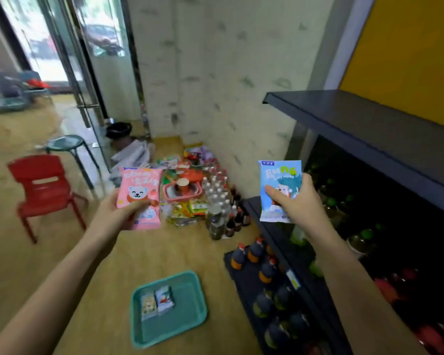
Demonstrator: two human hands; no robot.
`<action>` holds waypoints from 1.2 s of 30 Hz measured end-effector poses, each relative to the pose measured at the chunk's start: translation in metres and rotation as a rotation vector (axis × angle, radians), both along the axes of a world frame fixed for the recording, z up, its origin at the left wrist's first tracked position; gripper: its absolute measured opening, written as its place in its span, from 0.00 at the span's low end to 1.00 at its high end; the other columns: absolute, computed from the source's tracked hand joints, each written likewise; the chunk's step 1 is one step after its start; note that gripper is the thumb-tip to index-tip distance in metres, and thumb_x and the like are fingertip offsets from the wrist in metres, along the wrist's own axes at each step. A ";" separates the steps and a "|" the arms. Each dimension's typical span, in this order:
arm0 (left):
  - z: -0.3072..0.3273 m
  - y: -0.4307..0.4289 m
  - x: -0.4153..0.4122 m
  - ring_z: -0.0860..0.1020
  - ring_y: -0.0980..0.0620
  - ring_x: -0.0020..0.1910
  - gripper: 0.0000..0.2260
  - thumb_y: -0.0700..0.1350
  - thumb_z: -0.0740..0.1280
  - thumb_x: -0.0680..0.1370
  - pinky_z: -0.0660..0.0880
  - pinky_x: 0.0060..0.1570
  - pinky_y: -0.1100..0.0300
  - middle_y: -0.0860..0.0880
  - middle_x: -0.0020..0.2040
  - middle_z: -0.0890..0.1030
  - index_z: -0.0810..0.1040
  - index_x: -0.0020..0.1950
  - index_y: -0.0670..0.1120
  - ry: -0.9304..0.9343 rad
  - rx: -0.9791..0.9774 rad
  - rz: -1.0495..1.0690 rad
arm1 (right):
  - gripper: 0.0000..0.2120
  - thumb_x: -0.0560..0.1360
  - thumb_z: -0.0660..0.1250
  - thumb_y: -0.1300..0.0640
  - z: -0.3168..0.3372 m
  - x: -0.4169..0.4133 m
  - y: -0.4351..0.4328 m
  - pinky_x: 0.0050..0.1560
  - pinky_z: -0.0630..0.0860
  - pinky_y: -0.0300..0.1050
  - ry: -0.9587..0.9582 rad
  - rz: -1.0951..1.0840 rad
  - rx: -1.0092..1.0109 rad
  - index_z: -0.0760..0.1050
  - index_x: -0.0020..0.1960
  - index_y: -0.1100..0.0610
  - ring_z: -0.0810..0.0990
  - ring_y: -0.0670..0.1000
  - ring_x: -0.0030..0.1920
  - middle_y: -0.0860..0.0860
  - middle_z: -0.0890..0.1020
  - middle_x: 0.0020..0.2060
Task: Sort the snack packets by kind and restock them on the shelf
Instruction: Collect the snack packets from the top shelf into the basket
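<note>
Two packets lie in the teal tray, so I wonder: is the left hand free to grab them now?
Probably not: the left hand grips a pink packet, and the teal tray sits low on the floor, though nothing covers its two packets.

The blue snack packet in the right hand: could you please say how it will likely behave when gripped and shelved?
The blue snack packet is probably light: the right hand holds it up by one side. It looks like a thin, soft pouch, so it may crumple if squeezed. Being flat, it would likely topple if stood upright.
</note>
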State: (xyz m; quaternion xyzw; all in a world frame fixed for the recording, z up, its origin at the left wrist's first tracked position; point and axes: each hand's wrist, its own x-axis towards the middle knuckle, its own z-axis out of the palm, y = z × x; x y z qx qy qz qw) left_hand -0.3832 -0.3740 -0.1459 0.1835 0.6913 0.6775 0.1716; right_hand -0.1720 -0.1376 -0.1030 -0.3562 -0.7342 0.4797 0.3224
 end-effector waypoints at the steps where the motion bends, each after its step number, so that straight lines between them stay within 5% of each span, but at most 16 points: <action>1: -0.009 -0.017 -0.014 0.79 0.63 0.29 0.10 0.34 0.66 0.73 0.76 0.28 0.69 0.59 0.32 0.83 0.77 0.47 0.48 -0.018 -0.007 0.038 | 0.21 0.69 0.74 0.55 -0.012 -0.023 -0.009 0.40 0.73 0.35 -0.010 0.045 -0.028 0.66 0.55 0.55 0.78 0.47 0.46 0.48 0.78 0.48; 8: -0.079 -0.096 -0.102 0.78 0.55 0.29 0.06 0.37 0.64 0.74 0.73 0.25 0.67 0.46 0.38 0.80 0.76 0.47 0.45 -0.212 -0.098 0.179 | 0.18 0.71 0.71 0.63 -0.112 -0.154 -0.065 0.33 0.75 0.28 -0.097 0.279 -0.265 0.66 0.56 0.57 0.77 0.41 0.42 0.46 0.78 0.45; 18: -0.214 -0.115 -0.170 0.81 0.57 0.28 0.05 0.35 0.67 0.75 0.75 0.25 0.66 0.47 0.35 0.83 0.76 0.50 0.39 -0.428 -0.242 0.226 | 0.16 0.74 0.67 0.62 -0.274 -0.244 -0.066 0.51 0.75 0.46 -0.427 0.344 -0.443 0.65 0.58 0.58 0.78 0.52 0.50 0.58 0.78 0.56; 21: -0.292 -0.109 -0.181 0.78 0.59 0.23 0.07 0.35 0.69 0.73 0.73 0.22 0.66 0.47 0.33 0.81 0.74 0.48 0.38 -0.478 -0.312 0.269 | 0.16 0.76 0.64 0.64 -0.346 -0.265 -0.069 0.38 0.74 0.34 -0.489 0.363 -0.480 0.65 0.61 0.63 0.76 0.46 0.43 0.59 0.77 0.54; 24: -0.392 -0.102 -0.189 0.77 0.59 0.20 0.06 0.34 0.70 0.72 0.70 0.19 0.67 0.51 0.26 0.80 0.74 0.44 0.37 -0.544 -0.379 0.257 | 0.20 0.77 0.63 0.64 -0.435 -0.282 -0.076 0.35 0.73 0.26 -0.503 0.363 -0.495 0.63 0.66 0.66 0.74 0.51 0.48 0.56 0.74 0.53; 28: -0.532 -0.090 -0.199 0.76 0.59 0.19 0.05 0.33 0.69 0.73 0.70 0.19 0.68 0.52 0.21 0.79 0.74 0.40 0.39 -0.597 -0.431 0.240 | 0.24 0.76 0.64 0.62 -0.574 -0.302 -0.082 0.44 0.77 0.35 -0.540 0.397 -0.541 0.60 0.69 0.63 0.77 0.49 0.48 0.56 0.75 0.59; 32: -0.665 -0.072 -0.213 0.78 0.59 0.22 0.05 0.35 0.70 0.72 0.73 0.21 0.67 0.48 0.33 0.80 0.75 0.41 0.40 -0.605 -0.465 0.260 | 0.36 0.76 0.66 0.54 -0.704 -0.320 -0.088 0.69 0.66 0.54 -0.550 0.441 -0.564 0.49 0.76 0.57 0.64 0.56 0.71 0.50 0.62 0.72; 36: -0.787 -0.053 -0.232 0.78 0.57 0.25 0.08 0.38 0.72 0.72 0.75 0.24 0.67 0.45 0.37 0.79 0.76 0.44 0.37 -0.572 -0.496 0.232 | 0.29 0.78 0.62 0.60 -0.822 -0.347 -0.089 0.59 0.72 0.50 -0.510 0.438 -0.577 0.53 0.74 0.58 0.71 0.56 0.64 0.54 0.66 0.69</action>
